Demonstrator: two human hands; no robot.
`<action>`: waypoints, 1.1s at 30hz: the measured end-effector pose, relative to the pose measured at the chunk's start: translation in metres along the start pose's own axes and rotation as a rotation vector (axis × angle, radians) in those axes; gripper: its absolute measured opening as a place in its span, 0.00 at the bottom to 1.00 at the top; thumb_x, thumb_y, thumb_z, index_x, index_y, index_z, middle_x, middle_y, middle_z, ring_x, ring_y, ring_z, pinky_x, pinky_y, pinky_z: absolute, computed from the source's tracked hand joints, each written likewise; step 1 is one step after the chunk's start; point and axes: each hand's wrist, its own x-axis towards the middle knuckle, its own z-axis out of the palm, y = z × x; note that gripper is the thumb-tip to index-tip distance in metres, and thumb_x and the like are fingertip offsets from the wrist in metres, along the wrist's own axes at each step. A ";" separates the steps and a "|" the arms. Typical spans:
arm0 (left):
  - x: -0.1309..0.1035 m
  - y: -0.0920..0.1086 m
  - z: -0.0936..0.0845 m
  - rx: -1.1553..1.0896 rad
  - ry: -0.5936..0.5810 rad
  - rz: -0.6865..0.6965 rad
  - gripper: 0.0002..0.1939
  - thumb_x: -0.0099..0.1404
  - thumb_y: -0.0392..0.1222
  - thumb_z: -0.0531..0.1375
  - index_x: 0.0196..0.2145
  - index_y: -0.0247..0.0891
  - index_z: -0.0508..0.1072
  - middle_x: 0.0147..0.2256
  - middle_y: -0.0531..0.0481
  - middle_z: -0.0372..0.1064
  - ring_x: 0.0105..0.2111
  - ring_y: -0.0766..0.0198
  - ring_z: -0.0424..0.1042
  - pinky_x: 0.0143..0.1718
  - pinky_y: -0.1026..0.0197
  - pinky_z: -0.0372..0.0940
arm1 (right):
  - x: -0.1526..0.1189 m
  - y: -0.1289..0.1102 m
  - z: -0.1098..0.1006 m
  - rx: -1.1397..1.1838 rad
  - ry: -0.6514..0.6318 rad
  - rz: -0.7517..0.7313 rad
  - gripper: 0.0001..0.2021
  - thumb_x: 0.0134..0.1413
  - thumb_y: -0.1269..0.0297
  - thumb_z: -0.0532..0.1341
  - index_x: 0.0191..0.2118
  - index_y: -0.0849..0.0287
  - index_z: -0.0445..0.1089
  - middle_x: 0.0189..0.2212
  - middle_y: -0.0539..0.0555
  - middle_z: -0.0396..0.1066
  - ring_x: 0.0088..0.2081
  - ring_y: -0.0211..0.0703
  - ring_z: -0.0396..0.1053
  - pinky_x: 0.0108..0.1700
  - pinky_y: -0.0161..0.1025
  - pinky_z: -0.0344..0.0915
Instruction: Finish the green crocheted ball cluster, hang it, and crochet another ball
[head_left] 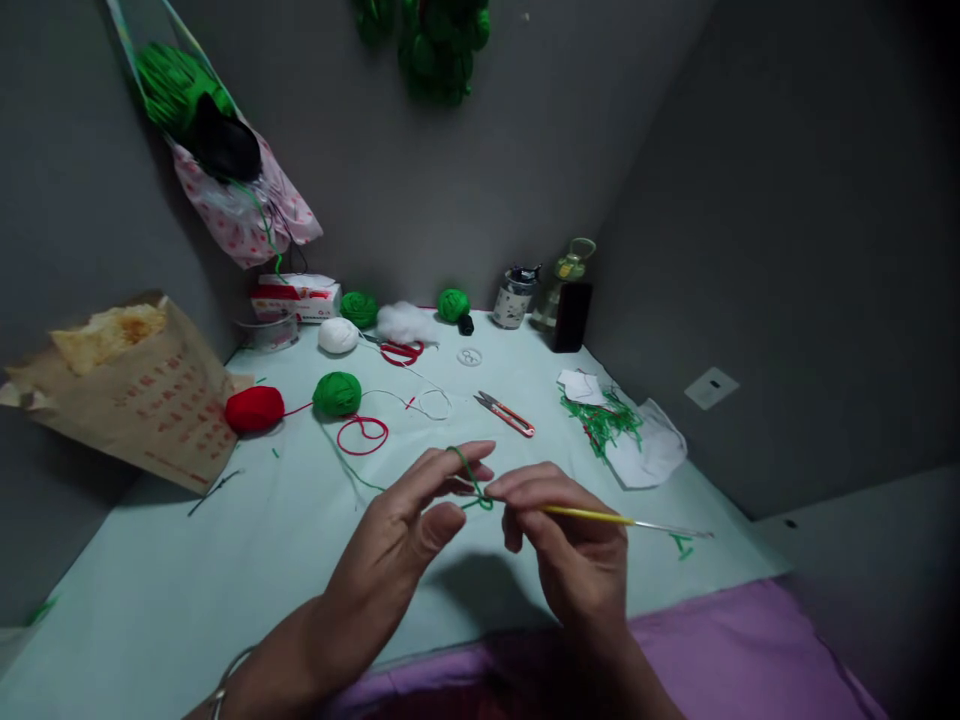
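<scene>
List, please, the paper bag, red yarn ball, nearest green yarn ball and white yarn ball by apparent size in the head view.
1. Paper bag
2. Red yarn ball and nearest green yarn ball: too alike to rank
3. White yarn ball, farther back

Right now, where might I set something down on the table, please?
Bare tabletop lies front left, between the paper bag and the left forearm. It is crowded along the back, from the carton to the can, and around the green scraps.
</scene>
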 end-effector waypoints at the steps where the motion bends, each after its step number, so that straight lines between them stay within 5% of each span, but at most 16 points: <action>1: 0.000 -0.001 0.000 -0.055 0.007 -0.049 0.19 0.66 0.55 0.62 0.54 0.53 0.77 0.47 0.48 0.76 0.49 0.53 0.72 0.55 0.52 0.64 | -0.001 0.001 0.001 -0.039 0.001 -0.012 0.10 0.63 0.70 0.62 0.42 0.50 0.80 0.39 0.55 0.77 0.31 0.39 0.71 0.26 0.35 0.69; 6: 0.006 -0.004 -0.001 -0.202 0.103 -0.141 0.15 0.61 0.44 0.70 0.46 0.48 0.81 0.33 0.53 0.75 0.35 0.63 0.72 0.44 0.61 0.68 | -0.003 0.001 0.001 -0.203 -0.057 -0.045 0.13 0.62 0.74 0.61 0.45 0.49 0.79 0.41 0.56 0.78 0.33 0.42 0.72 0.32 0.40 0.71; 12: 0.007 -0.009 0.001 -0.262 0.113 -0.171 0.23 0.58 0.40 0.71 0.52 0.44 0.77 0.30 0.54 0.72 0.31 0.67 0.70 0.39 0.64 0.67 | -0.003 0.004 0.003 -0.295 -0.058 -0.066 0.14 0.62 0.75 0.60 0.46 0.49 0.77 0.40 0.55 0.76 0.38 0.44 0.74 0.40 0.44 0.74; 18: 0.003 -0.014 0.008 -0.475 0.113 -0.281 0.29 0.59 0.41 0.71 0.57 0.43 0.73 0.29 0.57 0.65 0.19 0.78 0.53 0.20 0.72 0.51 | -0.014 0.013 0.010 -0.716 -0.023 -0.378 0.24 0.59 0.76 0.63 0.56 0.43 0.73 0.43 0.56 0.75 0.41 0.47 0.74 0.40 0.44 0.74; 21: 0.006 -0.013 0.005 -0.625 0.062 -0.386 0.26 0.60 0.39 0.70 0.56 0.39 0.74 0.26 0.60 0.59 0.17 0.80 0.45 0.18 0.73 0.45 | -0.008 0.010 0.010 -0.527 0.050 -0.235 0.17 0.62 0.75 0.60 0.50 0.46 0.77 0.37 0.55 0.75 0.39 0.46 0.73 0.39 0.44 0.72; 25: 0.008 -0.014 0.002 -0.599 0.125 -0.315 0.23 0.60 0.37 0.70 0.53 0.41 0.75 0.30 0.58 0.62 0.18 0.81 0.44 0.17 0.73 0.44 | 0.004 0.004 0.008 -0.130 0.100 -0.051 0.10 0.65 0.69 0.58 0.40 0.50 0.77 0.32 0.52 0.70 0.30 0.41 0.68 0.32 0.41 0.68; 30: 0.005 -0.020 0.009 -0.548 0.147 -0.289 0.28 0.60 0.38 0.70 0.57 0.45 0.73 0.28 0.58 0.61 0.20 0.78 0.48 0.19 0.74 0.47 | -0.003 0.012 0.011 -0.526 -0.011 -0.196 0.16 0.60 0.76 0.61 0.47 0.48 0.78 0.41 0.56 0.74 0.42 0.46 0.72 0.41 0.44 0.69; 33: 0.006 -0.019 0.006 -0.656 0.084 -0.389 0.22 0.61 0.38 0.69 0.53 0.39 0.76 0.27 0.59 0.57 0.18 0.80 0.42 0.17 0.74 0.44 | -0.003 0.013 0.010 -0.467 0.079 -0.210 0.15 0.61 0.76 0.60 0.46 0.48 0.78 0.38 0.54 0.73 0.40 0.44 0.71 0.41 0.43 0.68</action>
